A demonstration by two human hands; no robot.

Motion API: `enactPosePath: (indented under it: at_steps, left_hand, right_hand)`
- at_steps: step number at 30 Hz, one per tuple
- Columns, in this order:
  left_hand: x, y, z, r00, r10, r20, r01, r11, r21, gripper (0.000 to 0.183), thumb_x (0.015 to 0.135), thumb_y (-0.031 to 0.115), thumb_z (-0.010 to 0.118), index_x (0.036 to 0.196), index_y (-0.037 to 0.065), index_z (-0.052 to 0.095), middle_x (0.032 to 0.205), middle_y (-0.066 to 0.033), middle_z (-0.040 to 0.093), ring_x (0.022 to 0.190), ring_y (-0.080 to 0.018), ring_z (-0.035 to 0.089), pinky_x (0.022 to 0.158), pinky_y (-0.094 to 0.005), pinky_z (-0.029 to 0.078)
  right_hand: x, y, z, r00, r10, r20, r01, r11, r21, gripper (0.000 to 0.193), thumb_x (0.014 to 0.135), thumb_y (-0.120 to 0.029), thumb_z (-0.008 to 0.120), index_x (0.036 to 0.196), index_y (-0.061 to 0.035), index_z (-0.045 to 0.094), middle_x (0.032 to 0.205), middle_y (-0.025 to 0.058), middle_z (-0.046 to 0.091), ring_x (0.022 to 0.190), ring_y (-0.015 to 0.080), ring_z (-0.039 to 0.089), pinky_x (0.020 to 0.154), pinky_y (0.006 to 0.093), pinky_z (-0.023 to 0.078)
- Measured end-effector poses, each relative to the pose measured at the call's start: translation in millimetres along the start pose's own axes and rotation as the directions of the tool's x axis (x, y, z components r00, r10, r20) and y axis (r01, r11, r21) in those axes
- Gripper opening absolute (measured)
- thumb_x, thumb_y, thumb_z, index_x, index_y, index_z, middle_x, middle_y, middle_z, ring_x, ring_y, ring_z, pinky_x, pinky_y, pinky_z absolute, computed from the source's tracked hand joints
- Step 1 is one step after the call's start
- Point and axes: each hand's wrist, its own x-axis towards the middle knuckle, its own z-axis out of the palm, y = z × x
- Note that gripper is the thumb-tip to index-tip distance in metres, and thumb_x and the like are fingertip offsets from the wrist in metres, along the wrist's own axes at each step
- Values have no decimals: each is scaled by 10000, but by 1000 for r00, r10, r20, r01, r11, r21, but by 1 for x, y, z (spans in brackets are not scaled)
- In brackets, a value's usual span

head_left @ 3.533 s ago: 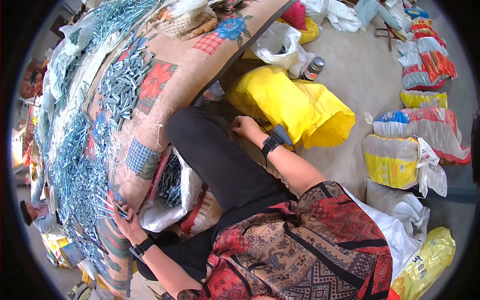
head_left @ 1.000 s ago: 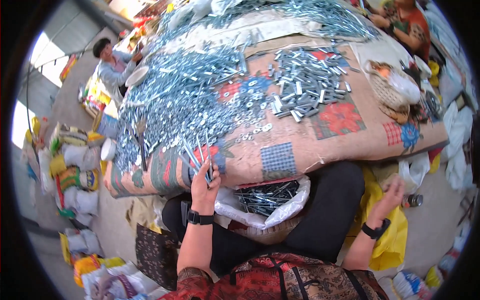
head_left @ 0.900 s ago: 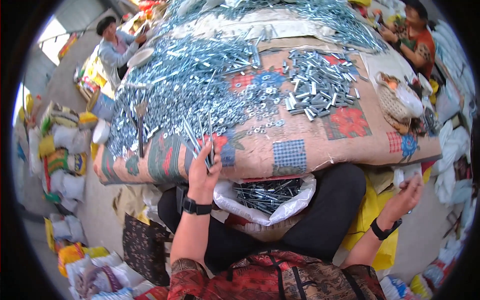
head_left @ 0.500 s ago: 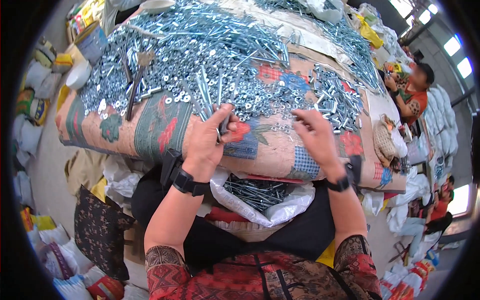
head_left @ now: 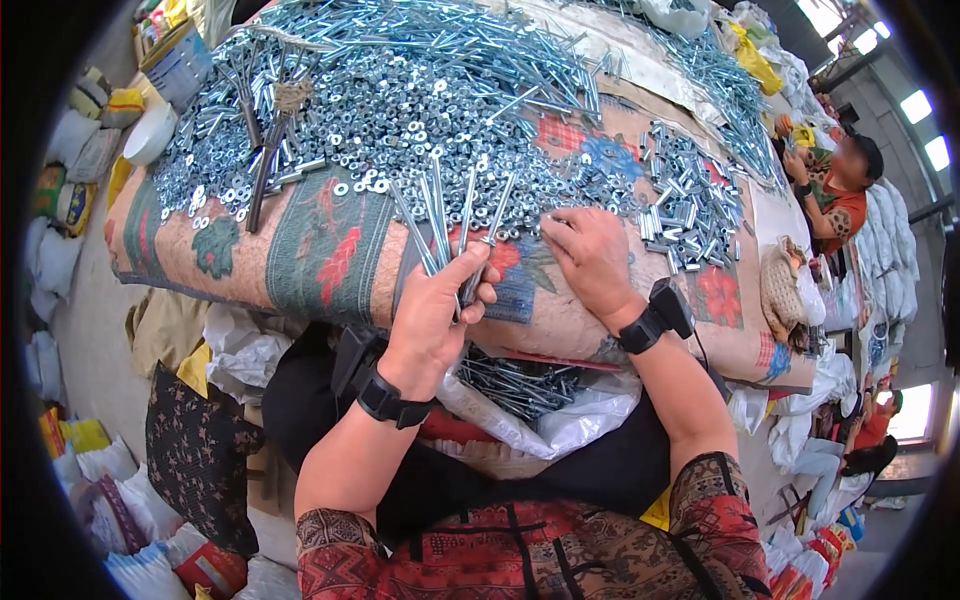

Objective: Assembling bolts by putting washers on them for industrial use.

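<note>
My left hand (head_left: 438,312) is closed around several long, thin metal bolts (head_left: 437,215), whose shafts fan upward past the fingers. One of them, on the right of the bunch, has a small nut or washer on its shaft. My right hand (head_left: 595,260) bends its fingers together at the near edge of a heap of nuts and washers (head_left: 400,140); whatever lies between the fingertips is too small to make out. Short metal sleeves (head_left: 690,220) lie loose on the patterned cloth (head_left: 330,250) to the right of that hand.
Below the table edge, an open white sack (head_left: 590,420) holds many bolts. Long rods (head_left: 430,40) lie heaped at the back. Dark metal tools (head_left: 265,180) rest on the left pile, near a white bowl (head_left: 150,135). A co-worker (head_left: 845,190) sits at far right.
My right hand has moved left to the edge of the nuts and washers, and its fingers have drawn together. The left hand, still gripping the bolts, has shifted slightly right and down.
</note>
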Motion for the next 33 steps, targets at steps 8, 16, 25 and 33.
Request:
enactPosePath:
  at_steps: [8,16,25,33]
  left_hand:
    - [0,-16,12,988,-149,46,142,982,121,153,865,171,667,941,50,611,728,-41,624,572,-83,580,422,-177,348]
    - [-2,-25,32,975,-207,76,183,951,249,138,861,152,669,923,41,613,733,-46,619,570,-86,584,412,-179,330]
    - [-1,-30,32,978,-190,92,174,972,158,144,904,177,626,932,39,599,738,-45,624,570,-89,589,408,-176,342]
    - [-3,-39,37,996,43,76,-62,959,275,251,951,248,566,1014,10,619,811,-55,663,657,-106,639,470,-193,433]
  right_hand:
    - [-9,22,-26,760,588,276,-564,387,729,137,786,-113,738,880,-34,676,853,34,678,714,121,614,646,269,485]
    - [-8,9,-41,715,564,413,-409,-142,902,161,867,-92,670,997,2,676,964,105,691,837,160,672,737,261,554]
    - [-13,0,-57,775,571,273,-425,150,893,193,851,-73,684,1022,15,667,881,69,675,793,117,639,723,240,523]
    - [-17,-28,-56,683,276,677,-660,-164,733,191,846,-180,708,954,-31,655,735,-19,594,654,54,534,592,188,409]
